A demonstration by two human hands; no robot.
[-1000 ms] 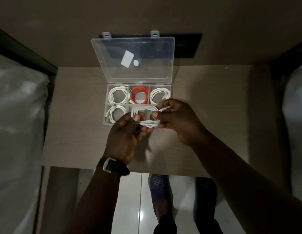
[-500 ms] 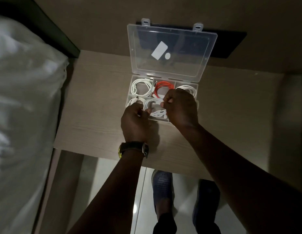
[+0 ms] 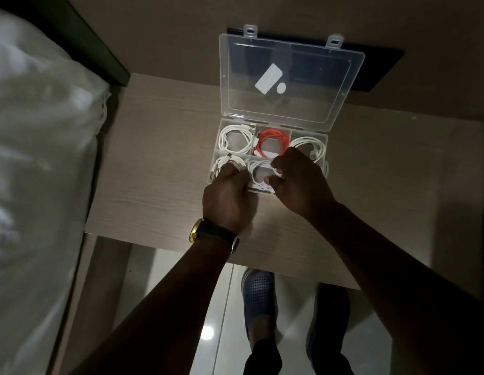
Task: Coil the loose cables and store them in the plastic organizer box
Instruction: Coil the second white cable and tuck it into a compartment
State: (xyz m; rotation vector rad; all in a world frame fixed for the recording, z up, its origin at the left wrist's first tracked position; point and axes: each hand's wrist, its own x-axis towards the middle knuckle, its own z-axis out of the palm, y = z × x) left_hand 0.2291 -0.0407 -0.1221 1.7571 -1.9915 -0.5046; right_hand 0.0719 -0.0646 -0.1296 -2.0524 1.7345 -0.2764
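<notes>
Both hands, the left hand (image 3: 230, 193) and right hand (image 3: 297, 182), are pressing a white coil (image 3: 258, 175) into the organizer box (image 3: 323, 136), fingers curled on it, keeping loops from springing out.

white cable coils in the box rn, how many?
4 visible: back-left, back-right, front-left, and front-middle under both hands. The front-right compartment is hidden by the right hand, so there may be more.

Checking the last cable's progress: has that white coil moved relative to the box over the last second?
Yes. The white coil went from above the organizer box's near edge down into its front middle compartment.
</notes>
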